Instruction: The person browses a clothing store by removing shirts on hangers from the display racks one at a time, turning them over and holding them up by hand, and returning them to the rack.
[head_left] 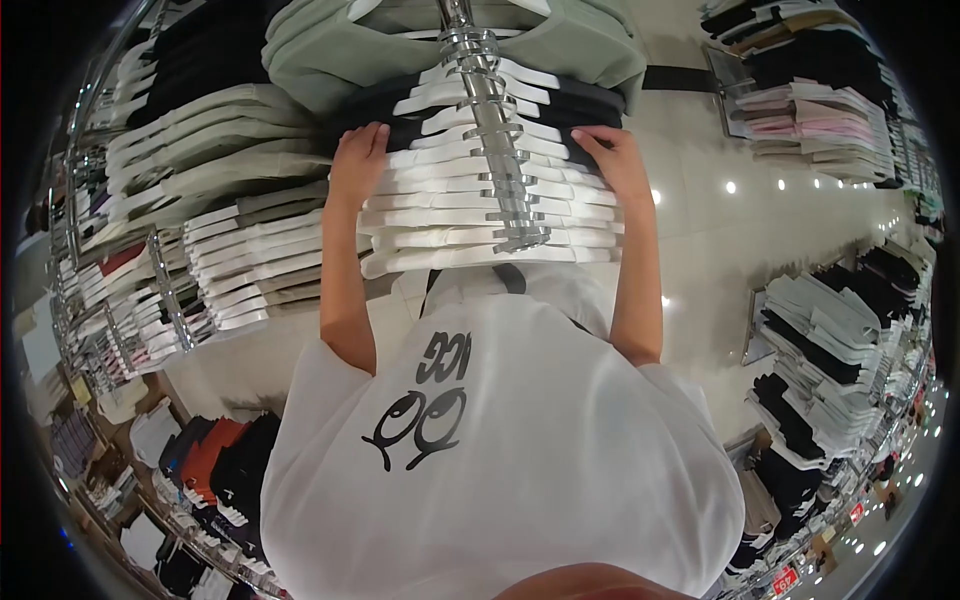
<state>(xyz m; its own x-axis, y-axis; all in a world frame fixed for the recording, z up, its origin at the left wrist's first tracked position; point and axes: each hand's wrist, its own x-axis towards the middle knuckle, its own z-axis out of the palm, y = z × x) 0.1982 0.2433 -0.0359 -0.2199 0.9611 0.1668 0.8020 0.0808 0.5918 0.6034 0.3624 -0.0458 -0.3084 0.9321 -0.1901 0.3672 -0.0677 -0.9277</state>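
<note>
My left hand (358,165) is at the left shoulder of a black shirt (403,134) on the rail, its fingers curled on the cloth. Across the rail my right hand (615,163) has thumb and fingers around the same dark row's right shoulder (585,112); some fingertips are hidden. White hangers (440,121) carry the garments along a chrome rail (497,140). Nearer to me hang several white shirts (430,220). Beyond the black ones is a sage green shirt (330,55).
On the left hang rows of grey-green shirts (225,135) and white shirts (235,255) on chrome rails. Folded or hung clothes, including pink ones (795,120), line the right side. Pale shiny floor tiles (690,230) run between the racks. An orange garment (213,455) is at lower left.
</note>
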